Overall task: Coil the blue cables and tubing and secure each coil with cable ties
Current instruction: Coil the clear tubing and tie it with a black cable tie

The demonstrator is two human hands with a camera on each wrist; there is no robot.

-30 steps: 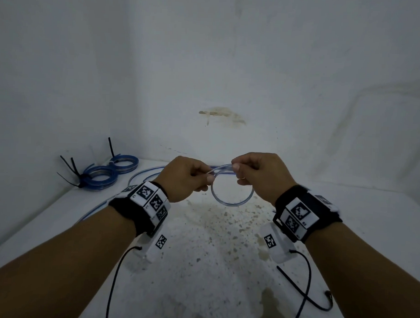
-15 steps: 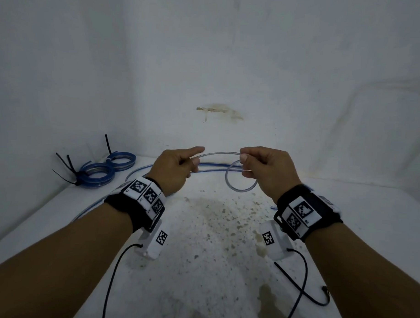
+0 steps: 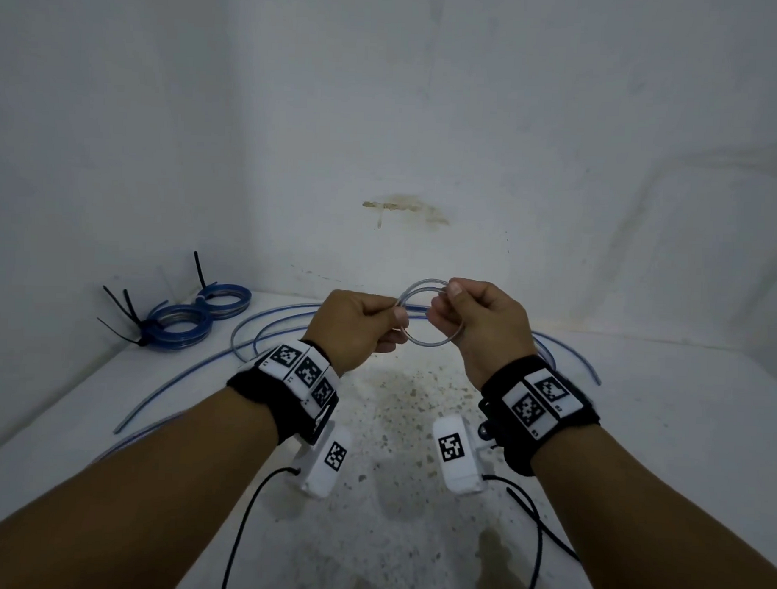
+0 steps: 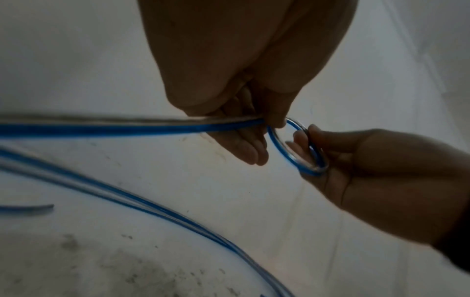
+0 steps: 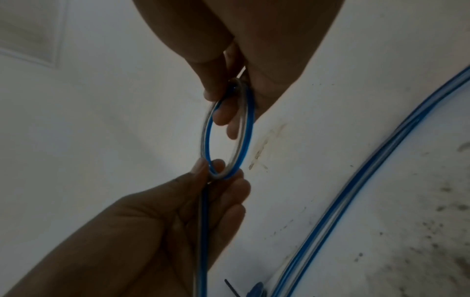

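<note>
I start with the white work surface point(image 3: 637, 435): loose lengths of blue tubing point(image 3: 262, 334) sweep across it from about nine o'clock of my hands round behind them to three o'clock. Two finished coils point(image 3: 181, 326), each bound with black cable ties point(image 3: 126, 318), lie well apart at ten o'clock, against the left wall.

The coil in progress point(image 3: 430, 313) hangs off the surface between my hands, a small ring of about two turns standing nearly upright. My right hand point(image 3: 482, 328) holds its three o'clock side, thumb on top, fingers point(image 5: 221, 112) curled through the ring. My left hand point(image 3: 354, 328) pinches the nine o'clock side where the turns cross.

What the next wrap turns on, I judge, is the free run: in the left wrist view it leaves the pinch point(image 4: 274, 122) straight toward nine o'clock, long axis level, passing under my left palm. So the left hand is nearer the slack and should feed it, the right keeping the ring.
</note>
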